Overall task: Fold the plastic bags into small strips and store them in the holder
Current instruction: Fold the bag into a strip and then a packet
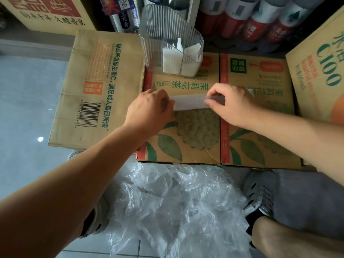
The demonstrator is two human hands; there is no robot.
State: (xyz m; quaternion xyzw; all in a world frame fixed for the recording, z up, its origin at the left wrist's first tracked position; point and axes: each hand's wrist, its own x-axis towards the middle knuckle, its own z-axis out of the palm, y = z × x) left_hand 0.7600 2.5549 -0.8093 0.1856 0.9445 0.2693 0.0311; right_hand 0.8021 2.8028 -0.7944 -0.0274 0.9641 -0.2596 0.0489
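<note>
A plastic bag folded into a narrow white strip (189,102) lies flat on a cardboard box (188,138). My left hand (149,108) pinches its left end. Thumb and fingers of my right hand (230,103) pinch the right end, and a bit of the strip sticks out past that hand. Just behind, a clear ribbed plastic holder (154,43) stands on the same box with several folded white bags (173,60) inside it. A heap of loose clear plastic bags (176,207) lies on the floor tiles between my feet.
More cardboard boxes (96,84) sit to the left, and another (258,108) lies to the right. A taller box (320,66) stands at the far right. Red-labelled bottles (260,19) line the back. My shoes (260,198) flank the bag heap.
</note>
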